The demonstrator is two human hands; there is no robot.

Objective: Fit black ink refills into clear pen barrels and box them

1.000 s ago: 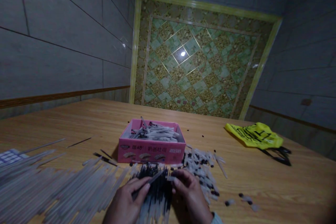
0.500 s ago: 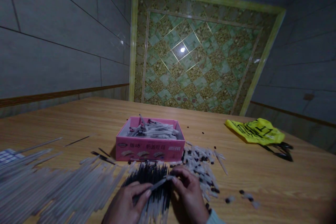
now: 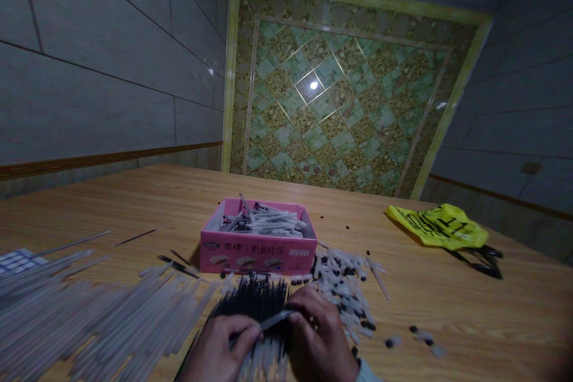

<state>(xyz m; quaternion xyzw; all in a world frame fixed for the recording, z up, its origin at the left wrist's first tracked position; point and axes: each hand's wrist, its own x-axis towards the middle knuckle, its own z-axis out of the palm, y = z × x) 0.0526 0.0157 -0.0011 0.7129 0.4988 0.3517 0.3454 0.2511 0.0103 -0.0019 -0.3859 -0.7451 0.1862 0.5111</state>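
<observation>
Between my hands runs a thin, pale translucent pen point(image 3: 276, 319). My left hand point(image 3: 226, 340) is closed around its near part, thumb pressing on top. At the other end, the fingers of my right hand point(image 3: 320, 325) pinch the pen and hide its tip. Below and behind lies a dense bundle of dark-ended pen pieces point(image 3: 253, 298), partly covered by both hands. Small clear caps with black ends point(image 3: 342, 283) are heaped to the right of my right hand. Many clear pen barrels point(image 3: 120, 316) lie in rows left of my left hand.
A pink cardboard box point(image 3: 257, 255) filled with pens stands just beyond my hands. A yellow bag point(image 3: 441, 227) with black handles lies at the right. A few stray caps point(image 3: 427, 339) and some dark thin sticks point(image 3: 179, 265) are scattered on the wooden table point(image 3: 470, 322).
My right hand's fingers have closed further over the pen's end, where a pale piece showed before. The pen sits slightly lower and flatter. The view has shifted a little.
</observation>
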